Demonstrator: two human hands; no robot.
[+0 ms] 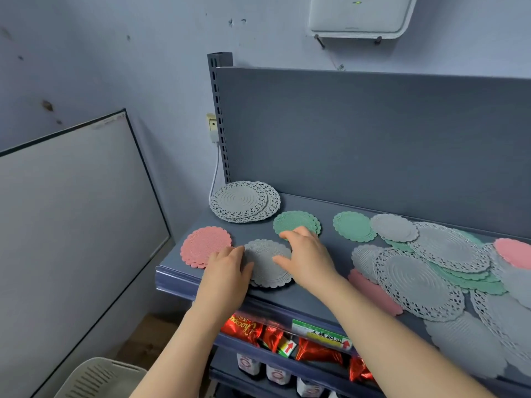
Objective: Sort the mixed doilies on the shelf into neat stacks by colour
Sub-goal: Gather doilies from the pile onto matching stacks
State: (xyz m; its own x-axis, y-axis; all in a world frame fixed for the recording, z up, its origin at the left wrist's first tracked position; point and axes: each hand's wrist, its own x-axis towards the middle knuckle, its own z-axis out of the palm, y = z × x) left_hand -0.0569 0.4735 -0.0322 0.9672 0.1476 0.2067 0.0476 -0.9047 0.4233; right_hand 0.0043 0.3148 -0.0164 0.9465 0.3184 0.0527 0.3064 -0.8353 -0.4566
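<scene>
**Inspector:** Currently, both hands rest on the small grey stack (pixel 268 267) at the near left of the shelf (pixel 316 297). The left hand (pixel 227 268) presses its left edge, the right hand (pixel 306 258) its right edge, fingers spread flat; neither is clamped on anything.

**Assistant:** And the sorted piles?

**Inspector:** A pink stack (pixel 201 245) lies just left of the grey one, a green stack (pixel 296 221) just beyond the right hand, and a large lacy grey stack (pixel 244 201) sits far left, by the back panel. The unsorted heap (pixel 431 271) sprawls to the right, colours overlapping.

**Assistant:** Risks?

**Inspector:** In my judgement, three. The small grey stack sits close to the shelf's near edge; a careless squaring push could slide doilies off. The left hand touches the pink stack and may skew it. Thin pieces in the heap may cling together, so a hidden green or pink one could travel unnoticed into a grey pile.
</scene>
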